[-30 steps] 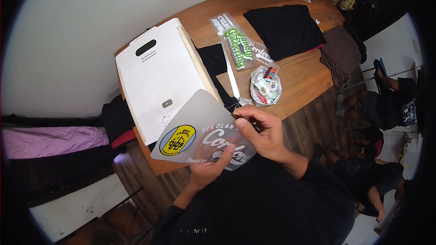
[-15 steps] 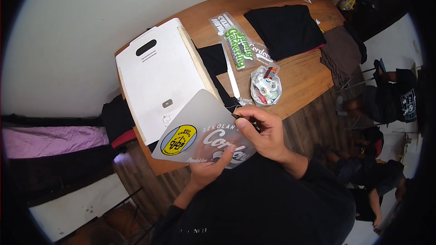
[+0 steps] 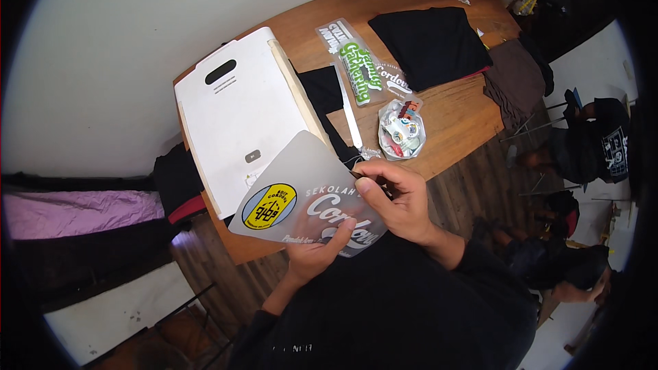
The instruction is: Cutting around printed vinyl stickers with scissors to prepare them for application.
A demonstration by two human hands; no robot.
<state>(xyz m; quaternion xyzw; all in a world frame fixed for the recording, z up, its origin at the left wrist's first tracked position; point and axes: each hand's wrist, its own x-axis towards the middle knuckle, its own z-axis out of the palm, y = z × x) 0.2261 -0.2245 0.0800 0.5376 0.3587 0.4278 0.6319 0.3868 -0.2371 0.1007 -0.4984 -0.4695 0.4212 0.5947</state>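
A translucent transfer film sheet with white lettering and a round yellow-and-blue emblem is held up in front of me. My left hand grips its lower edge, the thumb lying over the lettering and the fingers showing faintly behind. At the sheet's right edge, my right hand is closed in a pinch. A small dark piece shows at its fingertips, too little of it to name. The sheet's upper left part overlaps a white flat-topped machine or case on the table.
On the wooden table lie printed films, folded black cloth, brown cloth and a clear bowl of small cut pieces. A white strip rests beside the machine. Other people are on the right.
The film sheet has tilted slightly, its upper corner rising a little and its emblem edging up. Both hands stay almost in place. People at the right have shifted.
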